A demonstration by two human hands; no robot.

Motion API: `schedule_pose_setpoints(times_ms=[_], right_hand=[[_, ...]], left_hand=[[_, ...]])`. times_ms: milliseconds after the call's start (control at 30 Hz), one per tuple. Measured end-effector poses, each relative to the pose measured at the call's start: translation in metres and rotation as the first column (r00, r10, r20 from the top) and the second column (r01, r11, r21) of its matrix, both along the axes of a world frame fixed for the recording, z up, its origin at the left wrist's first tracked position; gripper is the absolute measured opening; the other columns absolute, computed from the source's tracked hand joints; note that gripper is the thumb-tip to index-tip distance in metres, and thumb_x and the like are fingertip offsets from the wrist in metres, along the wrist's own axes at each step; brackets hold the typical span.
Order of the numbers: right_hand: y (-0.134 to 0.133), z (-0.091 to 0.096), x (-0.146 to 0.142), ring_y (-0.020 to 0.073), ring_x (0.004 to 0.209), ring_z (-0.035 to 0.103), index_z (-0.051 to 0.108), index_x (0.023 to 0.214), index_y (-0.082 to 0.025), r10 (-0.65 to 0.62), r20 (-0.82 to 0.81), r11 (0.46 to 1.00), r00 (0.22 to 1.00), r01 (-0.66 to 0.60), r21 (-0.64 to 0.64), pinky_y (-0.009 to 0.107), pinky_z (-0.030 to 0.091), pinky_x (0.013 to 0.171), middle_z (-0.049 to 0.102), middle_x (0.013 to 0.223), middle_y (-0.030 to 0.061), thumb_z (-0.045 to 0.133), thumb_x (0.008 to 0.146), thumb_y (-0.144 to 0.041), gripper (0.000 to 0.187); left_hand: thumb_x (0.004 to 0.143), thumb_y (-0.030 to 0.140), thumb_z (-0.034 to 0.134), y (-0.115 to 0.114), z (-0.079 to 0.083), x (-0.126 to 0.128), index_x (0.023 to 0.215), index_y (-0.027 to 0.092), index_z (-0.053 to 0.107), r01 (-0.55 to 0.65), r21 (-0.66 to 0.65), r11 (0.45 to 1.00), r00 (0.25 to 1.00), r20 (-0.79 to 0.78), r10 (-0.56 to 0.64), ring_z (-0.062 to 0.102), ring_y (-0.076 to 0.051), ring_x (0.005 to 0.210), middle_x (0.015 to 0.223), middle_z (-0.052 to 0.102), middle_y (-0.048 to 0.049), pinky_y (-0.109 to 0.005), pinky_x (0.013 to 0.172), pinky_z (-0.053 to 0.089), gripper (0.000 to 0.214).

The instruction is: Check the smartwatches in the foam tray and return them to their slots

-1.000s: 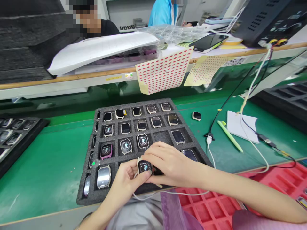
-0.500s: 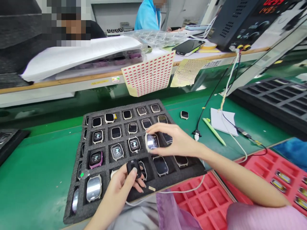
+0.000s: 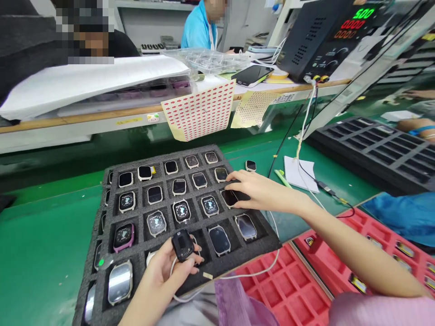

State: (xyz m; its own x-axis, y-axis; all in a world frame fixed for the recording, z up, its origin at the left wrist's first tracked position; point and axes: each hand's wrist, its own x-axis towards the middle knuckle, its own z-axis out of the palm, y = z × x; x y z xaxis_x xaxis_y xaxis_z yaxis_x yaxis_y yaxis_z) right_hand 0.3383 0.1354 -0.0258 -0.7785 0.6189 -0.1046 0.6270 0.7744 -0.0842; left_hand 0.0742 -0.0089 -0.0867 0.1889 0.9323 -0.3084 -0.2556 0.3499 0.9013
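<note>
A black foam tray (image 3: 238,156) with several smartwatch bodies in its pockets lies on the green bench. My left hand (image 3: 162,271) is closed on a small black charging puck (image 3: 182,245) with a white cable, held over the tray's near edge. My right hand (image 3: 258,192) reaches across the tray's right side. Its fingers rest on a dark watch body (image 3: 230,197) in a pocket at the right, next to a lit watch (image 3: 210,204). Whether the fingers grip it or only touch it is unclear.
A red compartment tray (image 3: 295,294) sits at the lower right. A loose watch body (image 3: 250,165), a green pen (image 3: 280,177), a white notepad (image 3: 299,174) and cables lie right of the foam tray. Another black tray (image 3: 374,149) stands far right. Two people sit beyond the raised shelf.
My right hand took the lit watch from my left hand, set it in a tray pocket, and moved right to a dark watch. My left hand kept the charging puck.
</note>
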Motion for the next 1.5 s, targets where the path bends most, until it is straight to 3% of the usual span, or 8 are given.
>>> schedule_pose_setpoints(times_ms=[167,333,500,633,767,1033,1300,1500], right_hand=[[0.008,-0.011,-0.001,0.0299,0.098,0.056,0.067,0.095,-0.013,-0.021,-0.042,0.999,0.999,0.022,0.032,0.044,0.048,0.082,0.057,0.108,0.0134,0.077,0.073,-0.032,0.031],[-0.006,0.005,-0.006,0.0286,0.103,0.058,0.065,0.096,-0.016,-0.079,-0.366,0.997,0.927,0.075,-0.024,0.045,0.045,0.092,0.061,0.111,0.0114,0.074,0.074,-0.033,0.029],[-0.045,0.012,-0.056,0.0202,0.093,0.062,0.060,0.106,-0.018,0.115,-0.491,0.959,0.864,-0.225,-0.170,0.046,0.028,0.110,0.066,0.099,0.0032,0.072,0.076,-0.030,0.034],[-0.058,-0.006,-0.095,0.0213,0.088,0.061,0.060,0.099,-0.012,0.305,-0.449,0.933,0.840,-0.358,-0.036,0.047,0.031,0.106,0.066,0.096,0.0079,0.065,0.082,-0.027,0.023],[-0.055,-0.009,-0.103,0.0234,0.090,0.059,0.061,0.099,-0.007,0.374,-0.402,0.921,0.835,-0.385,0.058,0.044,0.041,0.097,0.065,0.095,0.0109,0.060,0.086,-0.021,0.018],[-0.054,-0.007,-0.102,0.0252,0.093,0.060,0.060,0.103,-0.008,0.285,-0.371,0.948,0.884,-0.318,-0.029,0.040,0.050,0.085,0.063,0.101,0.0132,0.071,0.079,-0.022,0.030],[-0.046,-0.029,-0.103,0.0233,0.091,0.060,0.059,0.107,-0.011,0.300,-0.586,0.925,0.753,-0.379,-0.013,0.039,0.050,0.083,0.065,0.098,0.0108,0.070,0.082,-0.036,0.036],[-0.046,-0.033,-0.101,0.0210,0.085,0.060,0.058,0.106,-0.013,0.248,-0.618,0.919,0.746,-0.383,-0.092,0.035,0.049,0.078,0.065,0.093,0.0088,0.071,0.080,-0.033,0.036]], left_hand=[[0.071,0.026,0.077,0.002,-0.005,-0.002,0.105,0.016,0.064,-0.001,-0.017,1.000,0.998,0.057,0.002,0.064,-0.025,0.101,0.110,0.068,-0.0139,-0.032,0.087,0.052,0.038],[0.073,0.015,0.074,0.004,-0.003,-0.005,0.107,0.016,0.062,0.070,0.008,0.997,0.994,0.089,-0.071,0.061,-0.025,0.107,0.114,0.066,-0.0133,-0.034,0.093,0.050,0.036],[0.072,0.005,0.070,0.007,0.004,-0.004,0.107,0.016,0.060,0.104,0.021,0.994,0.983,0.150,-0.106,0.062,-0.022,0.102,0.110,0.065,-0.0095,-0.033,0.091,0.049,0.038],[0.069,0.000,0.070,0.006,0.007,-0.005,0.104,0.016,0.059,0.085,0.037,0.996,0.987,0.134,-0.090,0.061,-0.019,0.100,0.103,0.067,-0.0059,-0.028,0.089,0.048,0.040],[0.071,0.006,0.072,0.005,0.006,-0.006,0.100,0.015,0.060,0.081,0.056,0.995,0.993,0.082,-0.085,0.060,-0.018,0.098,0.100,0.066,-0.0048,-0.028,0.088,0.047,0.034],[0.079,0.024,0.070,0.008,0.009,-0.005,0.100,0.012,0.061,0.065,0.049,0.997,0.998,-0.001,-0.066,0.058,-0.018,0.091,0.093,0.065,-0.0052,-0.028,0.083,0.046,0.026],[0.081,0.026,0.068,0.010,0.001,-0.010,0.087,0.011,0.064,0.027,0.027,0.999,0.996,0.082,-0.029,0.058,-0.013,0.074,0.076,0.063,-0.0026,-0.023,0.071,0.047,0.017],[0.082,0.024,0.067,0.009,0.005,-0.009,0.085,0.010,0.064,0.064,-0.007,0.998,0.987,0.147,-0.063,0.060,-0.013,0.070,0.079,0.066,-0.0048,-0.022,0.065,0.052,0.015]])
